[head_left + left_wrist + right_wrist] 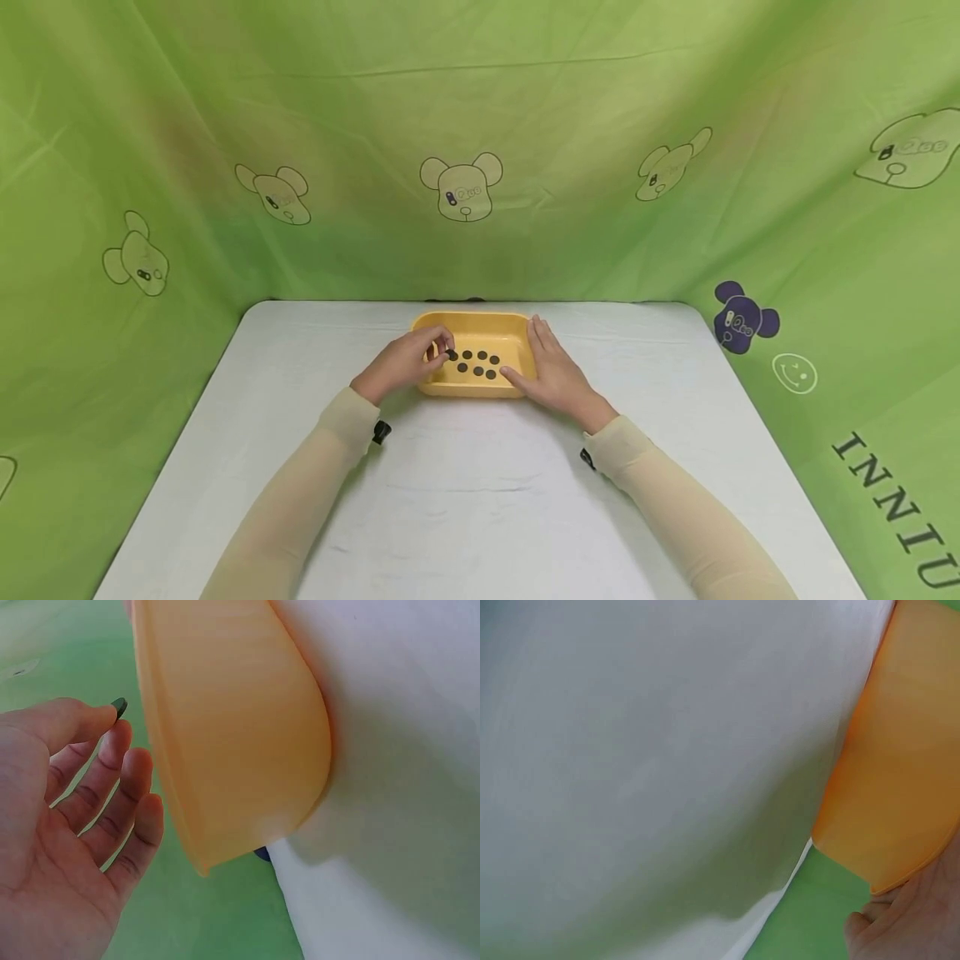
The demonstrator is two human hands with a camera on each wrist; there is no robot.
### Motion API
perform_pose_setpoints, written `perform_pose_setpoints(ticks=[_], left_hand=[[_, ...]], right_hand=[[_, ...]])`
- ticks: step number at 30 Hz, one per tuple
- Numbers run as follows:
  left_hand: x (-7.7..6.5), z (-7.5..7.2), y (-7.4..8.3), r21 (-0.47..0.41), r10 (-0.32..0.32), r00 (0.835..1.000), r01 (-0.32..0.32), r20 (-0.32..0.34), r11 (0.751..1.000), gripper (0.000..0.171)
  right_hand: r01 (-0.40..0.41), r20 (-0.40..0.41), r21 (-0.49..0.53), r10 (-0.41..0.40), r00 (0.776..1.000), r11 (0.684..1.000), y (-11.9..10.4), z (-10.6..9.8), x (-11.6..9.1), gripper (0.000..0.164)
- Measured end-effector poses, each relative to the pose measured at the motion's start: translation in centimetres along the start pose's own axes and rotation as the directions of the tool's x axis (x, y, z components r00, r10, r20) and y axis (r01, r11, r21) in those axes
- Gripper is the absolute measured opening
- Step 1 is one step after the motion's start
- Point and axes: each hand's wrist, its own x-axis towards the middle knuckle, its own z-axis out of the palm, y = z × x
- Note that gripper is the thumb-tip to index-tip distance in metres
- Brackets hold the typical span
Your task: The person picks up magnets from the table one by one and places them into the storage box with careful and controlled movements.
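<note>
A yellow rectangular tray (472, 390) stands near the far edge of the white table. On its floor lie several small dark round discs (478, 371), spread apart in loose rows. My left hand (405, 360) is over the tray's left side, its thumb and index fingertip pinching one dark disc (120, 706). In the left wrist view that disc is seen edge-on, and the other fingers are loosely bent beside the tray wall (232, 735). My right hand (558, 372) rests along the tray's right rim with fingers straight and the thumb reaching over the inside.
A white cloth covers the table (465, 500). Green curtains (465, 100) printed with bear heads hang behind and at both sides. Dark devices (382, 432) are strapped below both sleeves at the wrists.
</note>
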Motion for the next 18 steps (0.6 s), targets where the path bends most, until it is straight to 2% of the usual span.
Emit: perform_pose_setpoints(ticks=[12,18], left_hand=[[1.3,0.4,-1.1,0.100,-0.001,0.998,-0.006,0.067,0.995,0.013],[1.7,0.6,-1.3,0.132,-0.028,0.994,0.014,0.105,0.991,0.013]], right_hand=[[-0.008,0.003,-0.006,0.008,1.000,1.000,-0.1,0.0,-0.1,0.110],[-0.007,0.003,0.000,0.007,1.000,1.000,-0.1,-0.1,-0.1,0.110]])
